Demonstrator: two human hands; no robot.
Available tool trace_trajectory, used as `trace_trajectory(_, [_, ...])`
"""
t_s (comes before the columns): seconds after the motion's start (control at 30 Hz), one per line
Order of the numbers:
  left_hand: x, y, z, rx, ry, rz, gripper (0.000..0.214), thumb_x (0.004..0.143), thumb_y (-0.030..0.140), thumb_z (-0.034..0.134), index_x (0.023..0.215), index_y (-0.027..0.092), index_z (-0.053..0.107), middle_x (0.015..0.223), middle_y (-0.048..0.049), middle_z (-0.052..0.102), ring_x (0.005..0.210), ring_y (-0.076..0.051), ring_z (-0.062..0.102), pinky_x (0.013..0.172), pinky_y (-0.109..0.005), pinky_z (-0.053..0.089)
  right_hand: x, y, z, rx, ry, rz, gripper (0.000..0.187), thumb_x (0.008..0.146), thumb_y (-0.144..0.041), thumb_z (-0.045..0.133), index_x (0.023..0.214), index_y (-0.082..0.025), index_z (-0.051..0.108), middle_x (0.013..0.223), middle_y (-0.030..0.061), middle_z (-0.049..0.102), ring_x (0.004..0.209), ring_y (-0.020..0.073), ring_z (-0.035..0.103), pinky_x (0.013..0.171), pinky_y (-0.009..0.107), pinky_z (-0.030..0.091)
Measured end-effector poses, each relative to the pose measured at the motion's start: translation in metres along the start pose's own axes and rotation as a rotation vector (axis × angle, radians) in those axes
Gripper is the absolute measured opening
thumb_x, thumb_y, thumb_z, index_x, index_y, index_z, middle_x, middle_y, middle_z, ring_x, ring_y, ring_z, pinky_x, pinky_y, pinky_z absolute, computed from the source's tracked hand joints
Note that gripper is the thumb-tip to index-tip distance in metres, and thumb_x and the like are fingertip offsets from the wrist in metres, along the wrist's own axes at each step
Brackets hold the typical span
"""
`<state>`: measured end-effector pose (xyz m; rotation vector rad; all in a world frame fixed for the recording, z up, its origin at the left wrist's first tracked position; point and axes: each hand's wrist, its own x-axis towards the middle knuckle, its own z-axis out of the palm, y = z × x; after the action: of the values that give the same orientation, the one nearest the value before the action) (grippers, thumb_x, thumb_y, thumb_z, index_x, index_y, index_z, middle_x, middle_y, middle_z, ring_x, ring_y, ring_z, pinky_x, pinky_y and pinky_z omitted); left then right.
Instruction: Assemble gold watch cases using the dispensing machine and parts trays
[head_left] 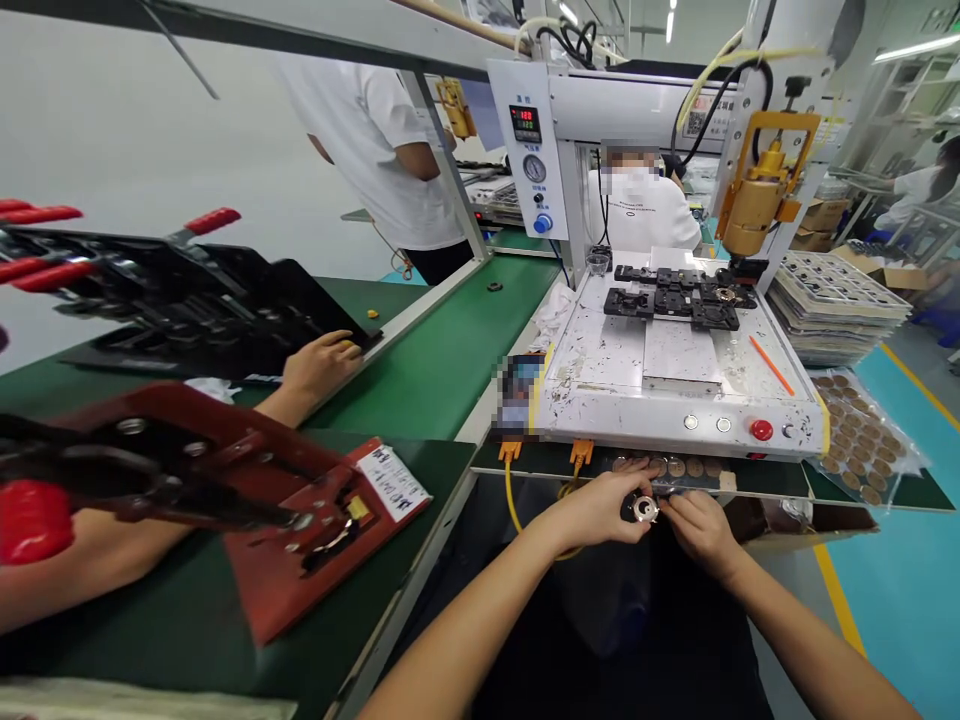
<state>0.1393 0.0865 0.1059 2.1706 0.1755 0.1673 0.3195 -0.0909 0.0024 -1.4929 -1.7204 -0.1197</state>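
Close to my lap, my left hand is closed round a small part with a silvery ring and a dark body. The ring faces up toward the camera. Just to its right, my right hand has its thumb and fingers pinched together close to the ring's edge; whatever is between those fingertips is too small to make out. Directly behind both hands, several round brown discs lie in a row under the front edge of the white press machine.
Black fixtures and an orange stick lie on the machine's bed. A sheet of brown discs and stacked trays are at right. At left stand a red clamp jig and a co-worker's hand.
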Motion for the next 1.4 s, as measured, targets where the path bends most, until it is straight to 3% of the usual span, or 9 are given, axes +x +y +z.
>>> trace_trajectory(0.1, [0.0, -0.002, 0.005, 0.009, 0.041, -0.012, 0.03, 0.076, 0.014, 0.08, 0.105, 0.023, 0.074, 0.148, -0.0101, 0.072, 0.141, -0.034, 0.064, 0.119, -0.043, 0.049, -0.015, -0.018, -0.013, 0.091, 0.023, 0.072, 0.018, 0.105, -0.023, 0.066, 0.106, -0.028, 0.083, 0.092, 0.0075, 0.083, 0.075, 0.0229, 0.073, 0.069, 0.037, 0.06])
trace_trajectory(0.23, [0.009, -0.004, 0.021, 0.02, 0.145, -0.021, 0.03, 0.077, 0.012, 0.08, 0.104, 0.021, 0.071, 0.149, -0.0144, 0.07, 0.144, -0.036, 0.061, 0.12, -0.047, 0.047, -0.016, -0.035, -0.041, 0.19, 0.149, 0.366, 0.013, 0.106, -0.03, 0.066, 0.103, -0.025, 0.077, 0.102, 0.0111, 0.081, 0.094, 0.0274, 0.077, 0.084, 0.042, 0.063])
trace_trajectory(0.43, [0.009, 0.016, 0.036, 0.014, 0.284, -0.011, 0.026, 0.08, 0.013, 0.077, 0.103, 0.021, 0.068, 0.12, -0.0105, 0.077, 0.122, -0.033, 0.069, 0.112, -0.049, 0.051, 0.022, -0.053, -0.076, 0.476, 0.177, 0.768, 0.034, 0.102, -0.055, 0.071, 0.106, -0.021, 0.073, 0.081, 0.0039, 0.072, 0.057, 0.0156, 0.063, 0.049, 0.027, 0.052])
trace_trajectory(0.53, [-0.008, 0.031, 0.039, -0.276, 0.316, -0.099, 0.032, 0.087, 0.023, 0.079, 0.116, 0.021, 0.067, 0.103, -0.0049, 0.077, 0.095, -0.023, 0.074, 0.09, -0.037, 0.06, 0.038, -0.069, -0.084, 0.632, 0.143, 0.853, 0.044, 0.095, -0.061, 0.077, 0.11, -0.02, 0.075, 0.081, 0.0032, 0.072, 0.055, 0.0137, 0.059, 0.047, 0.026, 0.05])
trace_trajectory(0.67, [-0.032, 0.048, 0.045, -0.951, 0.388, -0.288, 0.047, 0.077, 0.028, 0.095, 0.113, 0.019, 0.066, 0.1, -0.0039, 0.077, 0.09, -0.021, 0.078, 0.083, -0.033, 0.063, 0.051, -0.081, -0.082, 0.798, 0.104, 0.926, 0.045, 0.087, -0.061, 0.086, 0.1, -0.019, 0.073, 0.068, -0.0009, 0.068, 0.049, 0.013, 0.055, 0.046, 0.027, 0.049])
trace_trajectory(0.77, [-0.042, 0.058, 0.046, -1.173, 0.443, -0.373, 0.057, 0.069, 0.026, 0.103, 0.114, 0.018, 0.068, 0.103, -0.0061, 0.08, 0.095, -0.026, 0.083, 0.088, -0.036, 0.065, 0.055, -0.081, -0.076, 0.898, 0.065, 0.954, 0.043, 0.085, -0.058, 0.089, 0.091, -0.021, 0.068, 0.057, -0.0046, 0.063, 0.045, 0.0124, 0.053, 0.045, 0.026, 0.047])
trace_trajectory(1.0, [-0.056, 0.075, 0.043, -1.285, 0.512, -0.362, 0.059, 0.083, 0.038, 0.096, 0.133, 0.016, 0.073, 0.124, -0.0163, 0.082, 0.114, -0.032, 0.081, 0.105, -0.044, 0.064, 0.053, -0.088, -0.077, 1.012, 0.026, 0.977, 0.036, 0.094, -0.051, 0.085, 0.092, -0.021, 0.066, 0.059, -0.0045, 0.065, 0.048, 0.0121, 0.058, 0.052, 0.025, 0.049])
trace_trajectory(1.2, [-0.064, 0.081, 0.048, -1.297, 0.494, -0.293, 0.054, 0.092, 0.044, 0.088, 0.137, 0.018, 0.075, 0.127, -0.0156, 0.082, 0.121, -0.035, 0.078, 0.114, -0.053, 0.06, 0.052, -0.098, -0.088, 1.124, -0.063, 1.053, 0.043, 0.091, -0.057, 0.085, 0.084, -0.022, 0.061, 0.058, -0.005, 0.059, 0.047, 0.0119, 0.051, 0.046, 0.025, 0.044])
trace_trajectory(1.4, [-0.07, 0.082, 0.052, -1.292, 0.471, -0.307, 0.052, 0.093, 0.044, 0.087, 0.137, 0.019, 0.076, 0.13, -0.0151, 0.081, 0.127, -0.037, 0.075, 0.113, -0.057, 0.06, 0.058, -0.099, -0.093, 0.986, -0.202, 0.985, 0.04, 0.1, -0.056, 0.075, 0.085, -0.022, 0.062, 0.061, -0.0047, 0.056, 0.049, 0.0107, 0.043, 0.049, 0.025, 0.032])
